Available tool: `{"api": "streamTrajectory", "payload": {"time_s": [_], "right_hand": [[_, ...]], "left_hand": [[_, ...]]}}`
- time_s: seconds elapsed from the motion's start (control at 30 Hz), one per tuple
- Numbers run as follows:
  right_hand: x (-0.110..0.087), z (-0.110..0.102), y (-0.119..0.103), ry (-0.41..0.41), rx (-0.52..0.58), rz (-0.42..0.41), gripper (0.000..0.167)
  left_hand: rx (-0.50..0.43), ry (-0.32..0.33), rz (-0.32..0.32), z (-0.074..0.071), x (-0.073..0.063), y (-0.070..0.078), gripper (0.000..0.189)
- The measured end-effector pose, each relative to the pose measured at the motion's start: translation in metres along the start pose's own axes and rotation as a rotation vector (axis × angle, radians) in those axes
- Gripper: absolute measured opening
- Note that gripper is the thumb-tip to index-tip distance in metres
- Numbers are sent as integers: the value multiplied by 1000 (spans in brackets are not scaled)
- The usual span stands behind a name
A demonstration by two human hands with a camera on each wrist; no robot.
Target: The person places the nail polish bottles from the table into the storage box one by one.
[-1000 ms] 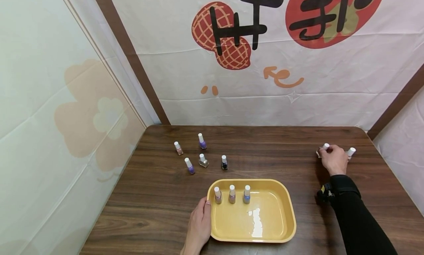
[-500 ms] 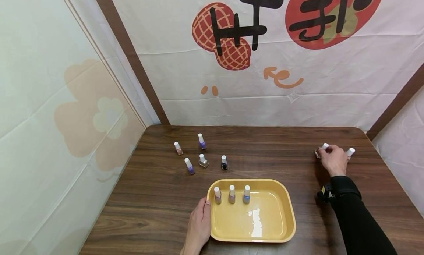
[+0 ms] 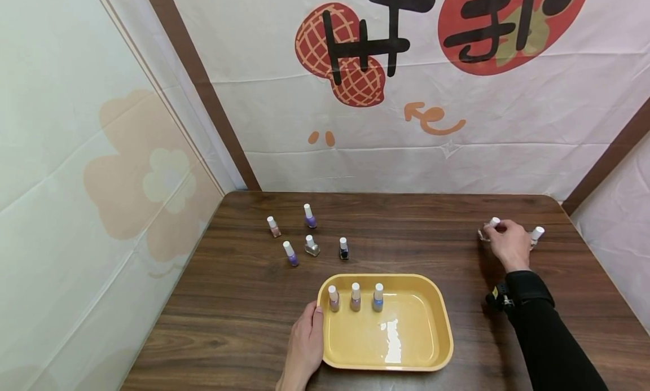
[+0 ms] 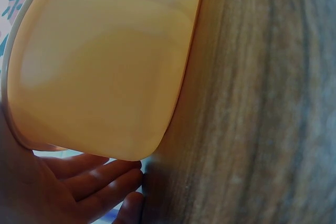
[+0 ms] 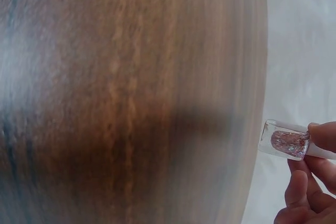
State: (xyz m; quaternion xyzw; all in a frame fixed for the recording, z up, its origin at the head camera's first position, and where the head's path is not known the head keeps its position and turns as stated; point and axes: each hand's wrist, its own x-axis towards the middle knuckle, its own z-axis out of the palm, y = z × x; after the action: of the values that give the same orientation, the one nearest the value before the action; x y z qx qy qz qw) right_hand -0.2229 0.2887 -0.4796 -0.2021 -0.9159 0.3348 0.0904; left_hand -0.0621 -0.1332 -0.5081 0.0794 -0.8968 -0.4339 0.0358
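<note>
At the far right of the table, my right hand (image 3: 512, 245) pinches a nail polish bottle (image 3: 494, 222) by its white cap. In the right wrist view this bottle (image 5: 287, 142) has clear glass with pinkish glitter inside, and appears just off the table. Another white-capped bottle (image 3: 537, 233) stands right beside that hand, partly hidden. My left hand (image 3: 306, 340) grips the left side of a yellow tray (image 3: 406, 346), thumb at the rim; its fingers (image 4: 113, 184) show at the tray's end in the left wrist view. Three nail polish bottles (image 3: 356, 298) stand in a row along the tray's back left.
Several more nail polish bottles stand behind the tray to the left: purple (image 3: 310, 217), pinkish (image 3: 274, 227), silvery (image 3: 312, 246), another purple (image 3: 291, 254) and a dark one (image 3: 344, 250). A printed cloth (image 3: 381, 171) hangs behind the table (image 3: 228, 334).
My right hand has shifted slightly left with the pinched nail polish bottle, away from the neighbouring bottle. The left hand and the tray have stayed in place.
</note>
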Motion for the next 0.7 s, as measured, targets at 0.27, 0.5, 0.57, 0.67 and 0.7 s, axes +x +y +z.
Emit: {"api": "streamTrajectory", "payload": {"time_s": [0.27, 0.5, 0.57, 0.67, 0.7], "right_hand": [[-6, -2, -7, 23, 7, -61, 39], [-13, -3, -18, 43, 31, -120, 39], [-16, -4, -22, 46, 40, -136, 39], [-19, -6, -30, 51, 54, -160, 38], [-21, -6, -32, 55, 60, -170, 38]], "left_hand": [[0, -9, 6, 0, 0, 0, 36], [0, -3, 2, 0, 0, 0, 35], [-2, -4, 2, 0, 0, 0, 35], [-3, -10, 2, 0, 0, 0, 36], [-3, -10, 1, 0, 0, 0, 36]]}}
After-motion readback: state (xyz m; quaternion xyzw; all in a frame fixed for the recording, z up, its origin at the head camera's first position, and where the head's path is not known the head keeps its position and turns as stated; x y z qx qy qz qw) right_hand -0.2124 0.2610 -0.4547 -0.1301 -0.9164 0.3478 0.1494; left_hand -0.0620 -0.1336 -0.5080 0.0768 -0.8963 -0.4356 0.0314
